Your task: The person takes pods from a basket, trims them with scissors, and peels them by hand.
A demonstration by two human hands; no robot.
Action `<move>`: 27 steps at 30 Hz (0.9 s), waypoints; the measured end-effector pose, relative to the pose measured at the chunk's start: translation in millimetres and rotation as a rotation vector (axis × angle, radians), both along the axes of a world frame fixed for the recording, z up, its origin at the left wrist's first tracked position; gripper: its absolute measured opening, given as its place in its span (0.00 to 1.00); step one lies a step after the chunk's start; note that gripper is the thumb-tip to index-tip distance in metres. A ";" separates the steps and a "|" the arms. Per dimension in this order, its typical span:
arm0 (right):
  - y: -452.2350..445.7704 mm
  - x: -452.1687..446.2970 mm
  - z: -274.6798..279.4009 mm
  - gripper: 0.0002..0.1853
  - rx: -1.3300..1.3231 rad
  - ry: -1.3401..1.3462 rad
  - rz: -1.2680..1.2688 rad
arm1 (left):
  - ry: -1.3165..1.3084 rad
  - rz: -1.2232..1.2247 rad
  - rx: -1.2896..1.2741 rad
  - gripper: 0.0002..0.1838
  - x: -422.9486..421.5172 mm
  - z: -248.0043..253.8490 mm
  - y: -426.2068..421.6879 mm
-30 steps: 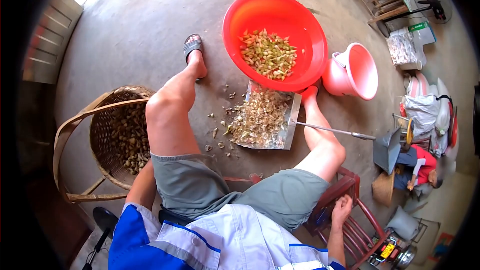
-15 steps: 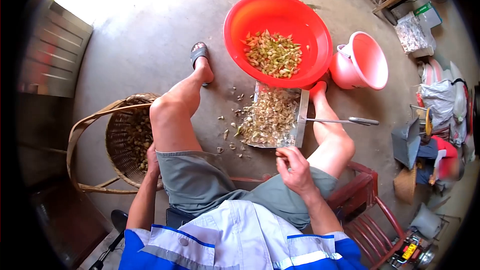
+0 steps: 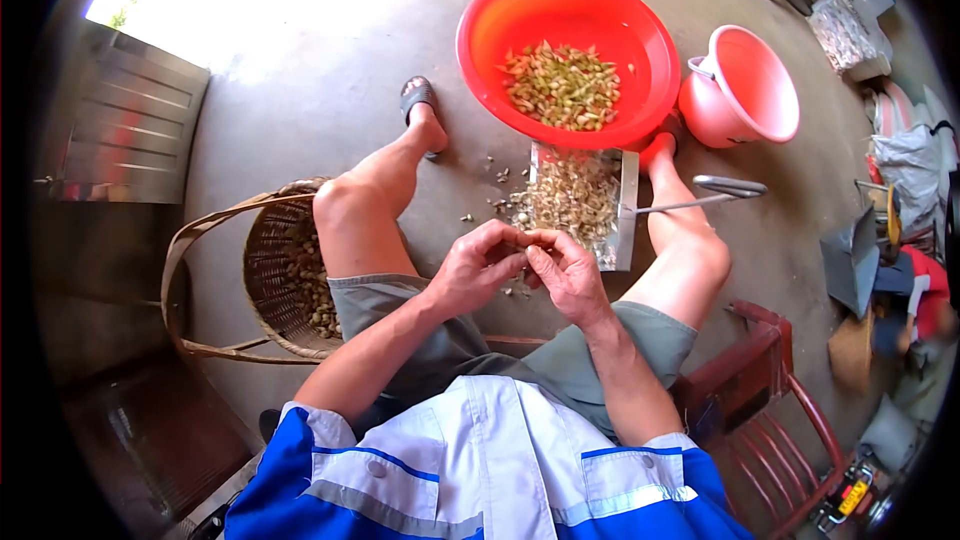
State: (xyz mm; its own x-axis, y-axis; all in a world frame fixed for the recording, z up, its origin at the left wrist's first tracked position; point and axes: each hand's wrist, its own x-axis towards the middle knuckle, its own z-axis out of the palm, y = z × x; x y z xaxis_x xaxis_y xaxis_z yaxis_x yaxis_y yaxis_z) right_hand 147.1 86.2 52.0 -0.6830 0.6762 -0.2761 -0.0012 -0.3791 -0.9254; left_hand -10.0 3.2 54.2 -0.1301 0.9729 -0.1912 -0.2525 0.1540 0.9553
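Observation:
My left hand [image 3: 478,265] and my right hand [image 3: 568,278] meet above my lap, fingers pinched together around something small and brownish that I cannot make out. Beyond them a metal dustpan [image 3: 627,215] with a long handle lies on the floor, heaped with dry papery peelings [image 3: 572,192]. A big red basin [image 3: 640,35] farther off contains pale and greenish clove-like pieces [image 3: 563,87]. On the left stands a wicker basket [image 3: 262,275] with a wide handle, partly filled with small brownish pieces [image 3: 312,290].
A pink bucket [image 3: 762,80] stands right of the basin. At the lower right is a red wooden chair [image 3: 770,420]. Another person [image 3: 925,290] sits at the far right near a woven hat-like item [image 3: 852,352]. A door [image 3: 135,115] is at the left.
My left hand has come up from the wicker basket to the middle. My right hand rose from the chair's side and has joined it. The view has shifted, moving the scene rightward.

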 end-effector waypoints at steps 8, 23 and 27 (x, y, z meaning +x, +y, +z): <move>1.1 4.8 -32.0 0.06 -0.263 0.007 -0.209 | -0.365 0.153 -0.135 0.12 14.1 -49.6 -2.1; -2.6 -1.8 -40.6 0.06 -0.206 0.006 -0.124 | -0.095 0.134 -0.069 0.06 9.9 -50.2 1.0; -2.3 -3.0 -37.6 0.06 -0.264 0.026 -0.160 | -0.126 0.158 -0.079 0.06 10.3 -52.0 2.4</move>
State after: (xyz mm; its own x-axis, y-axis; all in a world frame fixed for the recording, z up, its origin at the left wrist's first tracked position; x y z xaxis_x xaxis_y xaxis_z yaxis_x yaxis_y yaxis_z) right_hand 144.2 83.9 14.4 -0.5829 0.6829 -0.4404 -0.1028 -0.5996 -0.7937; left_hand 0.3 5.6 2.2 -0.2499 0.9237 -0.2905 -0.3958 0.1764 0.9012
